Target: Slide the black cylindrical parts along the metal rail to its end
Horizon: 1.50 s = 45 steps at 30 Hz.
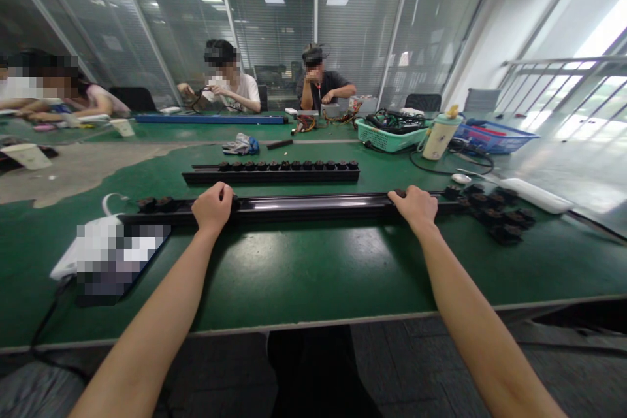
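Note:
A long black rail (313,204) with a shiny top lies across the green table in front of me. My left hand (213,208) is closed at its left portion, fingers wrapped round a small black part (236,200) that is mostly hidden. Toward the right portion, my right hand (416,209) is closed in the same way, its thumb by another small black part (400,193). Two loose black parts (155,204) sit by the rail's left end. A heap of similar black parts (504,215) lies at its right end.
Behind stands a shorter black rail (269,176) with a row of black parts. A phone (132,261) and white charger (88,248) lie at left. Farther back are gloves (241,144), a green basket (392,137), a bottle (441,136) and a blue basket (499,137). Several people sit opposite.

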{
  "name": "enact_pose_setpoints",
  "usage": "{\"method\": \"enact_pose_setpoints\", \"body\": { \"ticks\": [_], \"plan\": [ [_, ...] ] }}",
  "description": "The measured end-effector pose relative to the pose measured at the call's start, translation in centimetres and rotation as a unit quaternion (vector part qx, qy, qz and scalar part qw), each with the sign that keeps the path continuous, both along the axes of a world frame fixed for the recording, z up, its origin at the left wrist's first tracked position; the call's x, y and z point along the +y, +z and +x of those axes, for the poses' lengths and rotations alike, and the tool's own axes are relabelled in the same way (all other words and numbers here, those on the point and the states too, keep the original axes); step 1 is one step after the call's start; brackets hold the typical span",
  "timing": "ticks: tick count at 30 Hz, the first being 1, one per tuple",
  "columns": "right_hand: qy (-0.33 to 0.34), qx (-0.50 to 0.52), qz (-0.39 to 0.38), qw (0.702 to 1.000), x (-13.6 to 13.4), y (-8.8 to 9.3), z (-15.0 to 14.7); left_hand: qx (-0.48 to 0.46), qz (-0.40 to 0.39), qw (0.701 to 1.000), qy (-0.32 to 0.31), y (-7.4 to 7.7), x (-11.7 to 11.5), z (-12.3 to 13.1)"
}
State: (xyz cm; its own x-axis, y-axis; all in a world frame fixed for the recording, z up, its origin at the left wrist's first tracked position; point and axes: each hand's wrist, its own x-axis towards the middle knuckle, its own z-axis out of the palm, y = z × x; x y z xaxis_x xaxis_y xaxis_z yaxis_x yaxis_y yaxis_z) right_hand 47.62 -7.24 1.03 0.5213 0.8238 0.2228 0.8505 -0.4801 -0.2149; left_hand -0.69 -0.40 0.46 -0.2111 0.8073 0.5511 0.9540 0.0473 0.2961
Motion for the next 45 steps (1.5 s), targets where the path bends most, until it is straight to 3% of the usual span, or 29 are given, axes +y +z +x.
{"method": "enact_pose_setpoints", "body": {
  "ticks": [18, 24, 31, 45],
  "plan": [
    [-0.018, 0.007, -0.002, 1.0, 0.1, -0.1, 0.3, 0.001, -0.001, 1.0, -0.002, 0.0, 0.0, 0.0],
    [0.029, -0.029, -0.019, 0.999, 0.2, -0.3, 1.0, 0.0, -0.001, 1.0, -0.003, 0.0, 0.0, -0.1],
    [0.047, -0.036, 0.005, 0.998, 0.5, -0.9, 1.5, 0.003, 0.0, 1.0, -0.004, -0.1, 0.1, -0.2],
    [0.02, -0.05, 0.046, 0.997, 0.7, -1.3, 1.9, 0.006, 0.006, 1.0, -0.006, 0.0, 0.0, 0.0]
  ]
}}
